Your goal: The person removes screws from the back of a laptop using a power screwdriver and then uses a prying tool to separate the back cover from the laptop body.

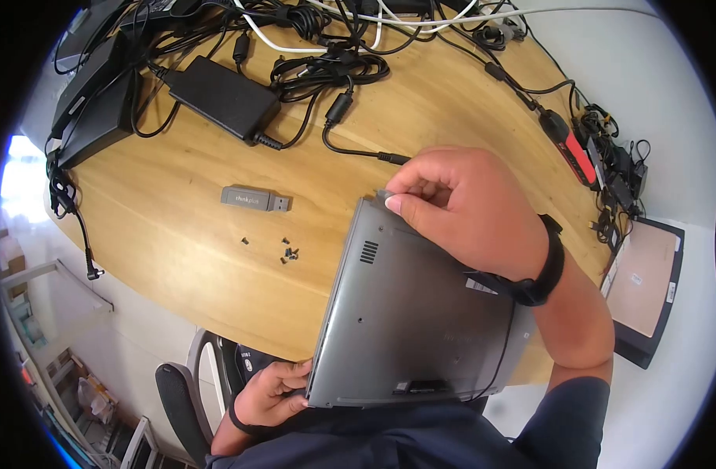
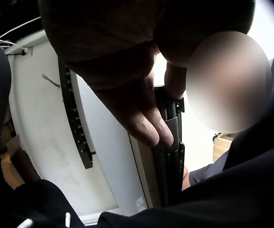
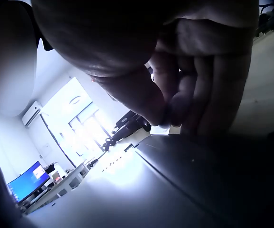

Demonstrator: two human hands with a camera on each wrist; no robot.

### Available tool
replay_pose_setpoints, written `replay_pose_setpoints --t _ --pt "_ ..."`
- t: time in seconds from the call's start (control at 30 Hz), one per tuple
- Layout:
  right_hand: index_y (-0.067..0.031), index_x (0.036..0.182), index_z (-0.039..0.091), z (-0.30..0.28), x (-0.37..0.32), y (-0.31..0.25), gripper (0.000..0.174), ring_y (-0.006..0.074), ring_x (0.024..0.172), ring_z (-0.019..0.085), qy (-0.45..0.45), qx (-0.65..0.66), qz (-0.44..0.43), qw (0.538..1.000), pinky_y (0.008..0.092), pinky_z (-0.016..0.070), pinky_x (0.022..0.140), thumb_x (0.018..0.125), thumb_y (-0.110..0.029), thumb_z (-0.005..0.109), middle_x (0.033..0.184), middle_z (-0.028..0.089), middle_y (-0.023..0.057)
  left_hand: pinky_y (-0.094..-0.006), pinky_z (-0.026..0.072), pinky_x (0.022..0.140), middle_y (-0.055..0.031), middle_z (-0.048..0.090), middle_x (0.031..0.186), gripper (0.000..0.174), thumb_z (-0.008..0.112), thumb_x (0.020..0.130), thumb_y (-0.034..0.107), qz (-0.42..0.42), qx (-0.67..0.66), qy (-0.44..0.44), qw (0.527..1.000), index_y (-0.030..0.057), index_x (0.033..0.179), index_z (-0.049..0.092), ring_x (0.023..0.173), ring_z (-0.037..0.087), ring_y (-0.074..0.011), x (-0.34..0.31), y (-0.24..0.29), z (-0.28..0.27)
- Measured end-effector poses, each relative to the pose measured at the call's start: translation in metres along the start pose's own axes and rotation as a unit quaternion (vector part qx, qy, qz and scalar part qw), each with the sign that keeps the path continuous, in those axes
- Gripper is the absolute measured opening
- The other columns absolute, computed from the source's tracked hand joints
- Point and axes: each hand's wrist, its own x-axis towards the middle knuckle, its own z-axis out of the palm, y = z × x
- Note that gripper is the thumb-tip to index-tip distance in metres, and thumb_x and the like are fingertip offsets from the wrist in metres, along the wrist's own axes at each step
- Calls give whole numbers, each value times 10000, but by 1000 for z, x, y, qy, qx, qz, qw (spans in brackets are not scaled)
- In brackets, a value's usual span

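A grey laptop (image 1: 420, 313) lies underside up at the table's front edge, its vent slots and screw holes showing. At its near left corner my left hand (image 1: 270, 395) grips the edge; the left wrist view has the fingers (image 2: 148, 133) on one side of the laptop edge (image 2: 167, 166) and the thumb on the other. My right hand (image 1: 471, 207) is bent over the far left corner, thumb and forefinger pinching a small thin grey piece (image 1: 383, 194) right at the laptop's edge. What exactly this piece is I cannot tell. Fingertips of the right hand (image 3: 175, 90) meet close over the casing (image 3: 127, 190).
Left of the laptop lie several small screws (image 1: 289, 254) and a grey USB stick (image 1: 252, 198). A black power adapter (image 1: 225, 98) and tangled cables (image 1: 326, 66) spread across the back. A red and black tool (image 1: 569, 148) lies on the right, near another laptop (image 1: 643, 281).
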Motion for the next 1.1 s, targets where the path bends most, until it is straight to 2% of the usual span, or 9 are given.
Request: replay_pose_setpoints --t 0.07,0.17,0.23,0.33,0.5,0.8,1.1 --pt "28 878 694 -1 0 2 111 177 607 622 2 22 2 1000 311 490 584 863 -82 682 706 668 112 -335 418 1032 -157 719 1117 507 653 940 3 -9 9 -2 1000 -16 1377 398 1108 661 -191 -1 1 -1" --pt "28 861 687 -5 2 1 117 220 603 615 -3 -17 -5 1000 333 484 583 854 -89 681 703 655 126 -334 422 1030 -155 719 1118 501 661 938 10 -8 -23 3 1000 -11 1369 406 1103 667 -192 0 3 0" --pt "21 854 682 -6 4 0 114 269 630 609 5 -75 -62 995 364 481 600 840 -92 674 708 637 140 -334 429 1023 -156 719 1115 503 660 937 5 -7 -8 2 1000 -9 1371 406 1099 669 -192 1 5 0" --pt "12 850 677 -5 6 3 103 298 663 601 -1 -100 -100 990 387 480 621 832 -88 665 711 621 140 -333 444 1006 -157 718 1107 507 662 933 -3 -1 7 -2 1000 -8 1371 407 1091 673 -193 1 7 -1" --pt "5 839 669 -4 6 0 86 304 667 591 -10 -118 -115 986 399 470 619 832 -80 661 704 607 135 -328 458 987 -159 718 1092 509 670 928 -4 14 27 -9 999 -10 1366 410 1076 679 -194 3 9 -1" --pt "-14 834 659 -2 5 1 63 306 662 579 1 -131 -130 983 397 461 609 835 -76 670 698 590 119 -324 467 974 -153 719 1084 487 672 931 9 -2 15 -4 1000 -10 1348 421 1059 684 -187 2 7 -1" --pt "-20 825 648 4 -1 -3 53 315 682 586 18 -171 -136 976 403 465 611 837 -68 670 720 588 118 -331 473 976 -144 729 1069 476 689 925 31 -10 63 -18 998 -5 1325 434 1050 695 -209 4 7 -5"
